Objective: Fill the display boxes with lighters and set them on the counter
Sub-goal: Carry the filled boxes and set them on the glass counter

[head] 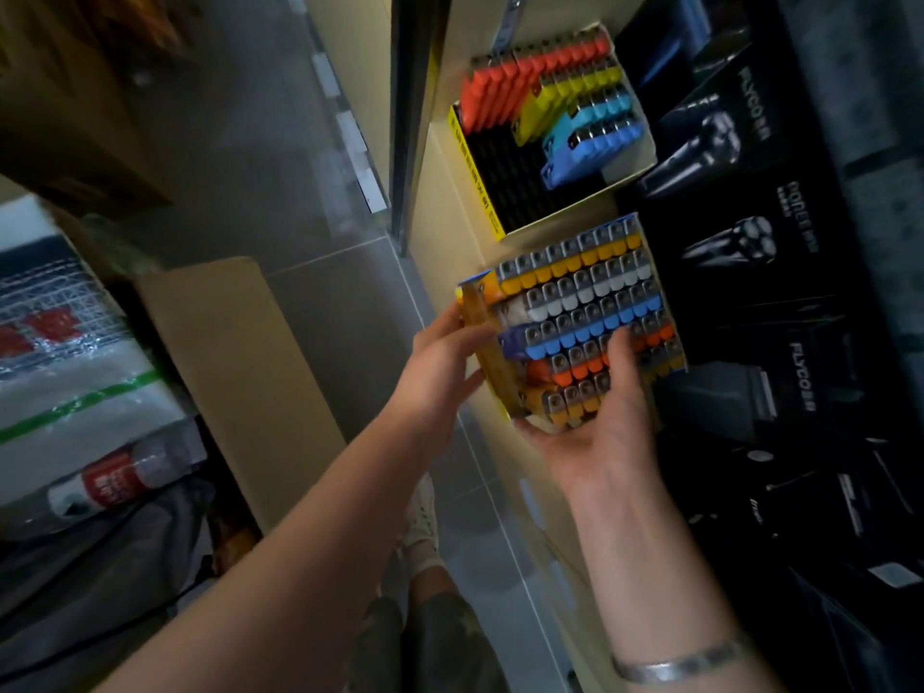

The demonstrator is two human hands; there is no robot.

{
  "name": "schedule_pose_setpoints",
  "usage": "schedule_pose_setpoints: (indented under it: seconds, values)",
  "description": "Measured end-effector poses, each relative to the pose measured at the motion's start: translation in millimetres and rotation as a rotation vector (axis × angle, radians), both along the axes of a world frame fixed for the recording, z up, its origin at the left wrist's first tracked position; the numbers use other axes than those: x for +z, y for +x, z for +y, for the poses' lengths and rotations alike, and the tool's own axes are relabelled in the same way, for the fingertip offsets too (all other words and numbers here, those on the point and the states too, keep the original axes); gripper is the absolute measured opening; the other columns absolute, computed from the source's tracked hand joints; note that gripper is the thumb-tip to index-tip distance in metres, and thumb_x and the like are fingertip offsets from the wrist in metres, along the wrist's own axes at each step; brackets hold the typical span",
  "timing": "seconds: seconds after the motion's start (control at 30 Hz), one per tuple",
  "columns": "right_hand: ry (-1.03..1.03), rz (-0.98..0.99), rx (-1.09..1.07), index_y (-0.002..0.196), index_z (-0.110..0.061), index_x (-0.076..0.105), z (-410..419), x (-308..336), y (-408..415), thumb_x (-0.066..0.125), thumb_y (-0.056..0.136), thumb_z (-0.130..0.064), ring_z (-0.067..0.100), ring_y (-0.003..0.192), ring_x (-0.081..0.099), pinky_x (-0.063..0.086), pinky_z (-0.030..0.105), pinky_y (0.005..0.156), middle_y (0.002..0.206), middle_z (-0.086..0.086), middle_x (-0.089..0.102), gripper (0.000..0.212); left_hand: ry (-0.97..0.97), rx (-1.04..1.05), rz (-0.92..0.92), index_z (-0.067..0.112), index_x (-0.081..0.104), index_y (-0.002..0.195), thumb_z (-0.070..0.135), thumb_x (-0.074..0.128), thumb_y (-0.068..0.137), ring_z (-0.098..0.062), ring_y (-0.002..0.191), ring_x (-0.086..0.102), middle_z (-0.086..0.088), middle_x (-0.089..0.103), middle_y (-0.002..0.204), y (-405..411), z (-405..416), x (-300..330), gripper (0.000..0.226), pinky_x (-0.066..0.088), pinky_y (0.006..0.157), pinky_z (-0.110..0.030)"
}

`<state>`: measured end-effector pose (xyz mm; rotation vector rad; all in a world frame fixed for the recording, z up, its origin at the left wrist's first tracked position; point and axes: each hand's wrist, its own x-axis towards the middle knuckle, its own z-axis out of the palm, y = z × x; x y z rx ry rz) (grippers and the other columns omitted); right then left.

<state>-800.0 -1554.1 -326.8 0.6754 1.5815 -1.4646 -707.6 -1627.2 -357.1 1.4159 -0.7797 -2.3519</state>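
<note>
Sitting tilted against the counter (450, 202), full display box (570, 322) packed with rows of yellow, grey, blue and orange lighters. Lying just beyond it, second box (545, 137), partly filled with red, yellow and blue lighters.

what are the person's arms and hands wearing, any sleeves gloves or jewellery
Both forearms are bare, with no sleeves in view, and neither the left hand nor the right hand wears a glove. The right wrist carries a thin silver-coloured bangle. No rings or watch can be made out.
</note>
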Motion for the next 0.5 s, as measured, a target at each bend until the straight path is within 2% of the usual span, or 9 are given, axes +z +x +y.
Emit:
schedule_pose_setpoints:
  seconds: [0.13, 0.23, 0.4, 0.5]
  values:
    - [-0.083, -0.012, 0.009, 0.129, -0.031, 0.050, -8.1, 3.3, -15.1, 0.067, 0.075, -0.047, 0.032, 0.105, 0.056, 0.049, 0.051, 0.081, 0.115, 0.009, 0.060, 0.058, -0.030, -0.040, 0.047, 0.021, 0.057, 0.123, 0.003, 0.043, 0.086, -0.002, 0.096, 0.059, 0.006, 0.066, 0.107, -11.9, -12.4, 3.8, 0.043, 0.044, 0.083, -0.030]
    - [-0.102, -0.021, -0.008, 0.131, -0.030, 0.048, -10.5, 3.5, -21.4, 0.071, 0.065, -0.044, 0.035, 0.110, 0.053, 0.047, 0.054, 0.084, 0.123, 0.011, 0.056, 0.071, -0.054, -0.072, 0.068, 0.022, 0.056, 0.124, 0.002, 0.043, 0.087, -0.002, 0.099, 0.059, 0.004, 0.065, 0.113, -18.5, -18.3, 6.3, 0.044, 0.044, 0.079, -0.024]
    - [-0.046, 0.013, 0.021, 0.130, -0.029, 0.048, -12.1, 0.0, -19.8, 0.068, 0.074, -0.040, 0.033, 0.113, 0.050, 0.039, 0.057, 0.096, 0.124, 0.009, 0.055, 0.060, -0.027, -0.075, 0.081, 0.020, 0.052, 0.127, 0.002, 0.044, 0.089, -0.010, 0.105, 0.057, -0.005, 0.061, 0.121, -23.0, -24.7, 10.1, 0.043, 0.043, 0.077, -0.020]
    - [-0.012, 0.039, 0.062, 0.129, -0.030, 0.048, -10.4, 0.9, -20.1, 0.069, 0.071, -0.041, 0.032, 0.112, 0.049, 0.039, 0.059, 0.093, 0.123, 0.008, 0.053, 0.063, -0.034, -0.084, 0.105, 0.023, 0.049, 0.128, 0.002, 0.047, 0.089, -0.009, 0.105, 0.058, -0.003, 0.061, 0.122, -21.5, -22.4, 8.7, 0.044, 0.043, 0.075, -0.017]
